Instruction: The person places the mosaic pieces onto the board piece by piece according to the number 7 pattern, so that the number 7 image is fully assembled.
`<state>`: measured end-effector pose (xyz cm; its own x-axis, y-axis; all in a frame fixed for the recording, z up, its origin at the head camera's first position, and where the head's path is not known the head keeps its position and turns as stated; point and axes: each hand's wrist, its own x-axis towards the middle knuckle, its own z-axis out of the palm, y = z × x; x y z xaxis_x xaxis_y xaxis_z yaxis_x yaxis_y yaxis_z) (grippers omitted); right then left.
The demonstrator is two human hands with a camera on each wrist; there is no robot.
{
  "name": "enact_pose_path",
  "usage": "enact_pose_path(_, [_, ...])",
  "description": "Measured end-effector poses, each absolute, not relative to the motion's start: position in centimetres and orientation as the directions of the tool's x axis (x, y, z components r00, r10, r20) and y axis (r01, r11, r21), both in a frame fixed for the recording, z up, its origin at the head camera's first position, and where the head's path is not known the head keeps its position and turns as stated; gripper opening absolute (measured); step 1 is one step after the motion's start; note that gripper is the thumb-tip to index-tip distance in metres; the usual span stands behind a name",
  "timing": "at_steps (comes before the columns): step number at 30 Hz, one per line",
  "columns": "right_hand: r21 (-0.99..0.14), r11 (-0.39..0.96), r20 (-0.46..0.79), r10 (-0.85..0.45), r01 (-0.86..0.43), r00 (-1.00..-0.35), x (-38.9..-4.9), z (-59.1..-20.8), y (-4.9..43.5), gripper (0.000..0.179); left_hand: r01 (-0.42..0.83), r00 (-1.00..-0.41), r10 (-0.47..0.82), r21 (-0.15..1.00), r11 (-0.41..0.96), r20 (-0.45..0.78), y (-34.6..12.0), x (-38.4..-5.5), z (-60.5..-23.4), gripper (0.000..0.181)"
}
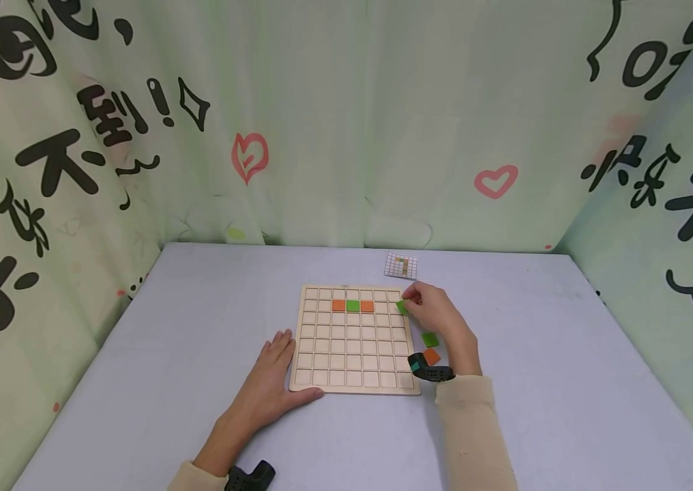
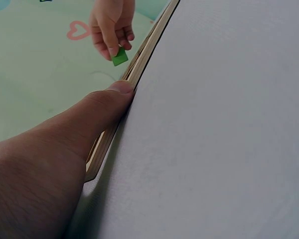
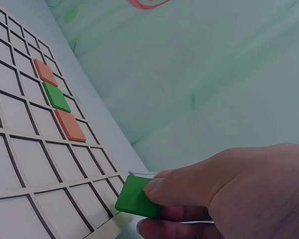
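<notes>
A wooden grid board [image 1: 337, 344] lies on the table with a green tile [image 1: 352, 306] between two orange tiles, [image 3: 46, 72] all in one row near its far side. My right hand [image 1: 437, 312] pinches another green tile [image 3: 135, 196] between thumb and fingers, over the board's right edge. My left hand [image 1: 273, 382] lies with straight fingers along the board's left edge. Its thumb [image 2: 104, 102] presses against the near edge. Beside the board's right edge, under the right forearm, lie a loose green tile [image 1: 430, 339] and an orange tile [image 1: 432, 356].
A small card [image 1: 401, 265] with a printed grid pattern lies behind the board. The pale table [image 1: 199, 293] is bordered by a printed curtain [image 1: 322, 136] at the back and both sides. Dark wrist straps [image 1: 431, 370] sit on both wrists.
</notes>
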<state>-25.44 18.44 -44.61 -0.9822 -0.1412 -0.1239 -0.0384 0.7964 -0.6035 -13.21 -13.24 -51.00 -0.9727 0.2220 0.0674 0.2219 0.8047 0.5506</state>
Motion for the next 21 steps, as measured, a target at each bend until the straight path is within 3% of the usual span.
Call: enact_pose_path(21, [-0.598, 0.793, -0.092, -0.211, -0.115, -0.973, -25.43, -44.73, 17.57, 0.02, 0.215, -0.974, 0.215, 0.537, 0.816, 0.065, -13.17, -13.24, -50.97, 0.108])
